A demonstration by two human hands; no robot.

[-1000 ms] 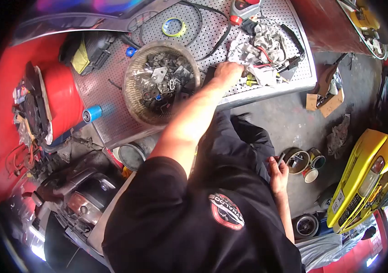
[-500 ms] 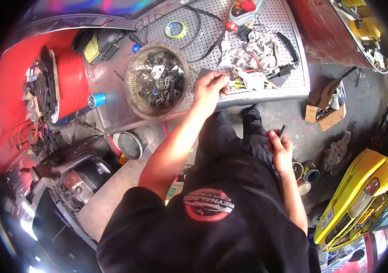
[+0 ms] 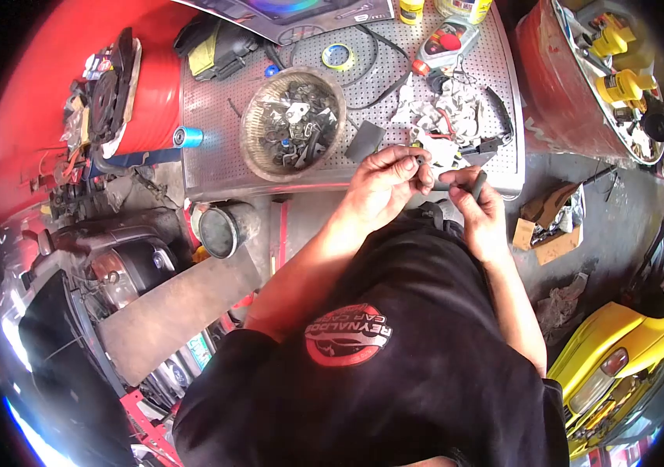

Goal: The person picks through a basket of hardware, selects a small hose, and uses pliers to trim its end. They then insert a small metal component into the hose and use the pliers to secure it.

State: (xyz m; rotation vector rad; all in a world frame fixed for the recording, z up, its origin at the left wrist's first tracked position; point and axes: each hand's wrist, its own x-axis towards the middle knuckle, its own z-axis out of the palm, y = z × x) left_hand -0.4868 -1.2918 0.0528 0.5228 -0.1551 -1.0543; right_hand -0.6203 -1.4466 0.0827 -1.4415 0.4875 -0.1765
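My left hand (image 3: pixel 382 183) pinches a small dark part (image 3: pixel 419 160) between thumb and fingertips. My right hand (image 3: pixel 478 210) grips a slim dark rod-like tool (image 3: pixel 477 185), its tip close to that small part. Both hands meet just in front of the near edge of a perforated metal table (image 3: pixel 215 156). On the table stands a round bowl (image 3: pixel 291 132) full of metal hardware. A flat grey piece (image 3: pixel 364 141) lies between the bowl and my left hand. A heap of rags and wires (image 3: pixel 445 109) sits behind my hands.
A red drum (image 3: pixel 149 86) with parts on top stands left of the table, another red drum (image 3: pixel 561 74) with yellow bottles at the right. A tape roll (image 3: pixel 337 55), red-capped bottle (image 3: pixel 445 39) and blue cylinder (image 3: pixel 188 138) lie about. Cardboard scraps (image 3: pixel 550 229) and a yellow car (image 3: pixel 620 366) are on the floor to the right.
My left hand left the rag pile with a small part and drew back off the table. My right hand rose from beside my leg with the dark tool to meet it.
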